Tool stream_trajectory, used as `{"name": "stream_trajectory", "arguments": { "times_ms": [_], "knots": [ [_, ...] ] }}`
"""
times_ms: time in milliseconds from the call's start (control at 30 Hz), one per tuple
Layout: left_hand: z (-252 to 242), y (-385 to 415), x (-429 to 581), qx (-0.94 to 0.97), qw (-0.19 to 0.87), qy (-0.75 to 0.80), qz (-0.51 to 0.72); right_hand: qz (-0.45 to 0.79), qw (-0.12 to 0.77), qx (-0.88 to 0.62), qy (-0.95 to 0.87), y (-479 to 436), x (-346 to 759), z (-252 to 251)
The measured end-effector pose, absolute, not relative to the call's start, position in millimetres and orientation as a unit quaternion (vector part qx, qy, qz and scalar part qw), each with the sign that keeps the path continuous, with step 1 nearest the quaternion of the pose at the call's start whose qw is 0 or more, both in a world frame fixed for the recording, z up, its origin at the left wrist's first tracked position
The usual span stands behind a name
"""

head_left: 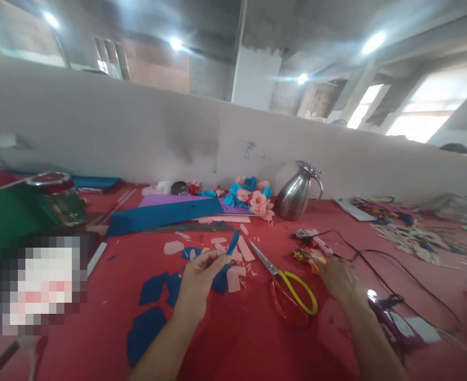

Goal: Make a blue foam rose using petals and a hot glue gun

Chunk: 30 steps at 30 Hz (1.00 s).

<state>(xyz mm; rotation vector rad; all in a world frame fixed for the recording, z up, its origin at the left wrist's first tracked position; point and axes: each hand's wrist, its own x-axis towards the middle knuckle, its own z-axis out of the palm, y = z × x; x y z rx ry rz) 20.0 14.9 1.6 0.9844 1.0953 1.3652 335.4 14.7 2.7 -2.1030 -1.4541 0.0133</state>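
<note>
My left hand (201, 278) is closed, pinching a narrow, curled strip of blue paper (233, 242) between thumb and fingers. Cut blue paper pieces (146, 328) and pink paper scraps (233, 280) lie around that hand on the red tabletop (233, 344). My right hand (342, 278) is blurred over a small yellow and orange bundle (315, 259); whether its fingers grip the bundle is not clear. Between the hands rest scissors (274, 271) with one yellow and one red handle loop, blades pointing away from me.
Behind stand a metal jug (295, 196) and a cluster of pink and blue paper flowers (257, 201). A long blue paper sheet (165, 214) lies left of them. Black cords (392, 275) run at right, near a purple device (400, 328). A glass jar (64, 201) stands at left.
</note>
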Motion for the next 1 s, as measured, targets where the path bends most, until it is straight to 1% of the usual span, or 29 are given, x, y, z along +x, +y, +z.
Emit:
{"name": "stream_trajectory", "arguments": {
  "times_ms": [67,100,167,233,267,333,433,533,600,767,833,933,1000],
  "knots": [
    [1.0,13.8,20.7,0.402,0.549,0.445,0.583,-0.013,0.312,-0.765,-0.563,13.7,304.0,11.5],
    [0.3,13.3,21.4,0.393,0.555,0.441,0.586,0.029,0.350,-0.726,-0.591,13.7,282.8,16.1],
    [-1.0,13.0,22.8,0.376,0.570,0.436,0.586,0.207,0.428,-0.605,-0.639,15.7,236.3,24.4],
    [-1.6,13.3,23.9,0.370,0.588,0.424,0.581,0.398,0.445,-0.485,-0.639,19.6,194.9,29.8],
    [-1.6,13.4,24.2,0.372,0.596,0.416,0.578,0.459,0.453,-0.442,-0.623,21.4,179.4,30.8],
    [-1.4,13.3,24.7,0.372,0.610,0.400,0.574,0.510,0.484,-0.403,-0.586,23.5,160.7,29.2],
    [-1.6,11.7,26.0,0.362,0.609,0.405,0.578,0.521,0.524,-0.393,-0.547,23.6,156.4,21.2],
    [-2.4,10.0,28.4,0.383,0.576,0.448,0.567,0.532,0.538,-0.397,-0.520,22.9,160.4,13.0],
    [-3.0,9.8,29.7,0.430,0.521,0.487,0.554,0.525,0.544,-0.408,-0.512,23.1,160.6,8.7],
    [-4.9,9.1,30.3,0.567,0.299,0.550,0.536,0.492,0.560,-0.438,-0.503,23.0,154.5,1.9],
    [-6.1,7.4,30.3,0.595,0.230,0.551,0.538,0.487,0.562,-0.444,-0.499,21.2,152.4,0.9],
    [-7.5,4.6,31.1,0.616,0.173,0.542,0.545,0.481,0.562,-0.451,-0.499,17.6,150.4,0.7],
    [-7.5,4.0,31.8,0.619,0.168,0.536,0.549,0.463,0.566,-0.457,-0.507,16.1,150.0,0.9]
  ]
}}
